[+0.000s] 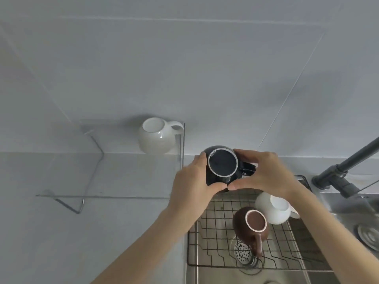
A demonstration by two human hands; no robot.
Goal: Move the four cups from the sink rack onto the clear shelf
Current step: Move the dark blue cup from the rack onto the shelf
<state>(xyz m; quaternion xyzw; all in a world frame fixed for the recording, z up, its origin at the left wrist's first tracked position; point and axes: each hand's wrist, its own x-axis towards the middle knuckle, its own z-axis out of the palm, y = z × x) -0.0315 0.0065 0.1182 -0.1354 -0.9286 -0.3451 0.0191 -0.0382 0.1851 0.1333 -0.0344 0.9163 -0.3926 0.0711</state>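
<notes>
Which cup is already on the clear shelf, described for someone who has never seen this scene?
Left of the sink stands the clear shelf. At its back right corner sits a white cup, upside down, handle pointing right. It is the only cup on the shelf.

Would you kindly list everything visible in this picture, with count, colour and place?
White cup on shelf: one, white, upside down on the clear shelf.
Black cup: one, black, upside down, held by both hands.
Brown cup: one, brown, upside down on the rack.
White cup on rack: one, white, beside the brown cup.
Clear shelf: one, transparent, left, by the wall.
Sink rack: one, dark wire, over the sink.
Faucet: one, dark grey, right.
Drain strainer: one, metal, under the rack.
Left hand: on the black cup.
Right hand: on the black cup.
</notes>
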